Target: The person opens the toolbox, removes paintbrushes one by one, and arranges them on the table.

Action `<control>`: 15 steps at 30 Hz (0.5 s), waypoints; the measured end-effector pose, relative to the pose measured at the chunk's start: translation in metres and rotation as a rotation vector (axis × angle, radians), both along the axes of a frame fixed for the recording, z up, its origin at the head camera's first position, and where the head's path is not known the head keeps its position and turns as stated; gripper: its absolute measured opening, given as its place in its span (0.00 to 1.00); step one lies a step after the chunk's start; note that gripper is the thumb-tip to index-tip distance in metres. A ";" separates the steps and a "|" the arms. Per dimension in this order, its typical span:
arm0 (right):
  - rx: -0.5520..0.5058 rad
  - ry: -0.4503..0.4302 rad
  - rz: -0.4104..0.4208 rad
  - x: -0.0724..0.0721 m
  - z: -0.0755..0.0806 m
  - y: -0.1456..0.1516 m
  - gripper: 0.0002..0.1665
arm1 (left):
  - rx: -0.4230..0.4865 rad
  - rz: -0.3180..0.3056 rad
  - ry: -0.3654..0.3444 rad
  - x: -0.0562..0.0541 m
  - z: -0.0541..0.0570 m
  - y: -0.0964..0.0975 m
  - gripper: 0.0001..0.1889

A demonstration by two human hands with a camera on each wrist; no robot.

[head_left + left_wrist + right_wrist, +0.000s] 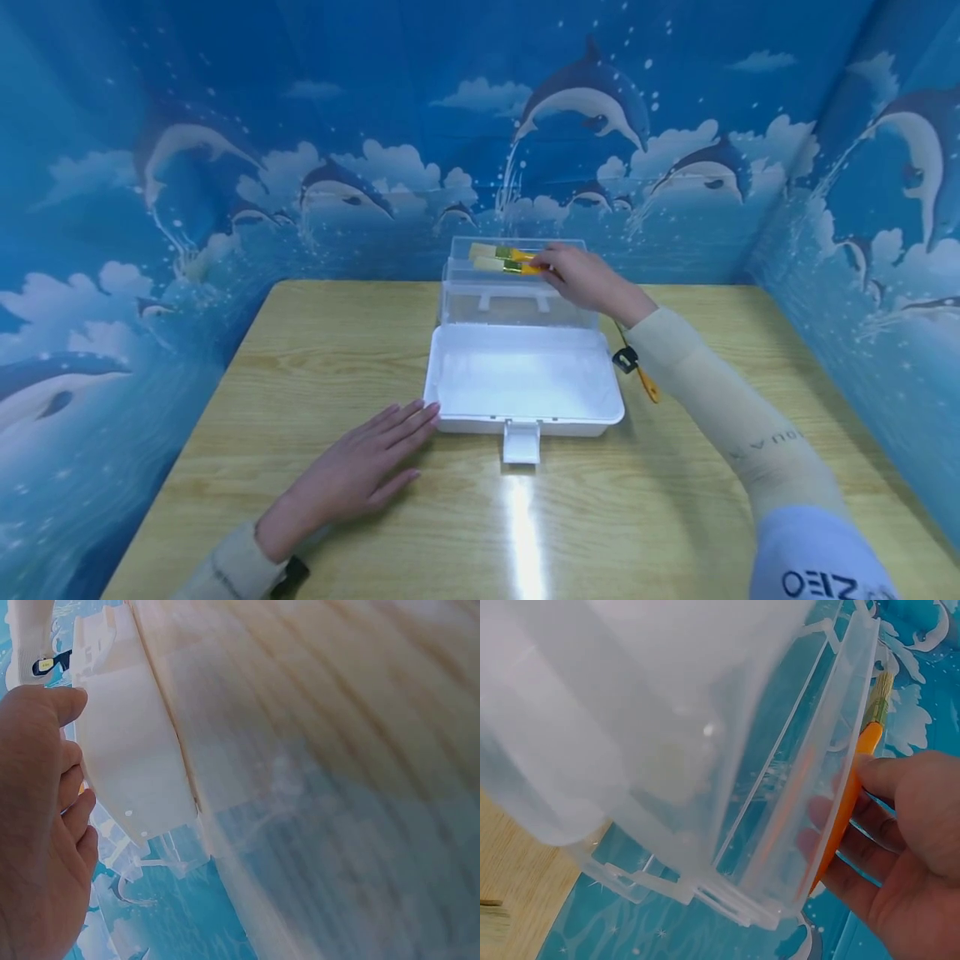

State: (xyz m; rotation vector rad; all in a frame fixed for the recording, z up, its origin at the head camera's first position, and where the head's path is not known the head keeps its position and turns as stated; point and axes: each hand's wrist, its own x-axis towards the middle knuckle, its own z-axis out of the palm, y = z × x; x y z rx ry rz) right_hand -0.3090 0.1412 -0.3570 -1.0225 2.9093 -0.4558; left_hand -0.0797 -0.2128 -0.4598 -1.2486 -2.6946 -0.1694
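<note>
A white plastic box stands on the table with its clear lid raised at the back. My left hand has its fingers straight, fingertips right at the box's front left corner. At the top of the lid, my right hand pinches a flat paintbrush by its orange handle, its pale bristles pointing left in the head view. A second paintbrush shows just behind it, alongside. The right wrist view has the held brush right along the edge of a clear compartment.
Another orange-handled paintbrush lies on the table right of the box, partly hidden under my right forearm. The box's front latch hangs down. Blue dolphin-print cloth stands behind the wooden table and at both sides.
</note>
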 end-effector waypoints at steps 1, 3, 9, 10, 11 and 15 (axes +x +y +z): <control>-0.004 0.001 -0.004 0.001 0.000 0.000 0.17 | 0.002 -0.001 0.001 0.000 0.000 0.000 0.36; -0.011 0.002 -0.014 0.003 -0.001 0.001 0.17 | 0.003 -0.002 0.002 0.000 0.000 0.000 0.36; -0.021 0.016 -0.031 0.011 -0.004 0.004 0.17 | -0.005 0.003 0.000 0.000 -0.002 0.001 0.36; -0.024 0.020 -0.032 0.013 -0.004 0.005 0.17 | -0.007 0.006 -0.003 0.000 -0.002 0.001 0.36; -0.027 0.024 -0.033 0.015 -0.004 0.006 0.18 | -0.008 0.008 -0.005 0.000 -0.002 0.001 0.36; -0.041 0.029 -0.041 0.020 -0.005 0.010 0.19 | -0.011 0.012 -0.012 -0.001 -0.002 0.001 0.36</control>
